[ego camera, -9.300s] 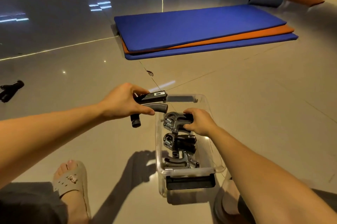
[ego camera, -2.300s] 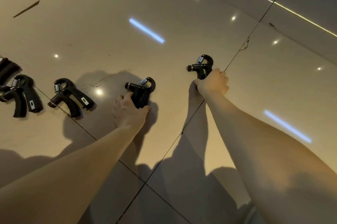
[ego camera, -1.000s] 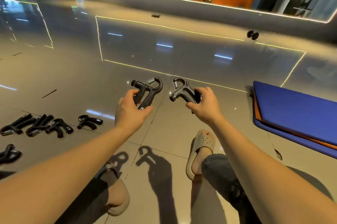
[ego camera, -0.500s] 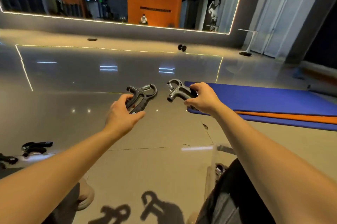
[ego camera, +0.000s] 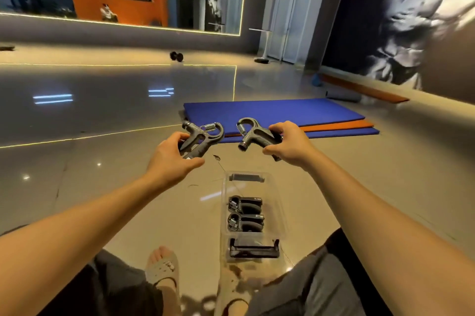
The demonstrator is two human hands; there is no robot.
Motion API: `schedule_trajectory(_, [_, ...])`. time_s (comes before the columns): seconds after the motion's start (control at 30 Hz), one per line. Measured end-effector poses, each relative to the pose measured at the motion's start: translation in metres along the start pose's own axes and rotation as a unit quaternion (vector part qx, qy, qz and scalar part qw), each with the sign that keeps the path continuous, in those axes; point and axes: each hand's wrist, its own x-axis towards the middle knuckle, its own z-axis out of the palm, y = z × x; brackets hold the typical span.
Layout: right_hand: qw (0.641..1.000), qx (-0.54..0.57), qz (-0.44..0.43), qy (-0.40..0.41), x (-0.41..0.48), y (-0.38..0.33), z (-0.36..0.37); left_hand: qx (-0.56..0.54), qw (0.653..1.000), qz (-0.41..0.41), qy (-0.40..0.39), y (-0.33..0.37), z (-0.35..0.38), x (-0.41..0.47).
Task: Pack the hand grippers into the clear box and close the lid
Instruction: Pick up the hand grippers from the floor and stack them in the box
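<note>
You have turned back from the spot on the floor where the loose ones lay, and now the clear box [ego camera: 253,182] sits open on the floor just below your hands, so you can drop these two in. Your left hand [ego camera: 171,158] is closed around one hand gripper [ego camera: 203,139], and your right hand [ego camera: 290,144] is closed around another hand gripper [ego camera: 253,134]. Two packed grippers [ego camera: 245,214] lie in the box already, with room at the far end.

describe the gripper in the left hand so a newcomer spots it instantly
Start at the blue mat on the floor, then drop to the two raised hands before it. The left hand holds a black hand gripper; unlike its twin, its spring loop sits on the right.
</note>
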Motion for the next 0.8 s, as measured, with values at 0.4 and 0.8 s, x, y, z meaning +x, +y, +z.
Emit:
schedule_trajectory(0.4, [0.99,0.065,0.121,0.035,-0.029,0.113,0.028,0.001,0.993,0.009,-0.122,-0.024,0.106,0.003])
schedule_trajectory(0.8, [0.973,0.124,0.19,0.047,0.008,0.22,0.123,0.014,0.957,-0.025,-0.289,-0.097,0.181,0.026])
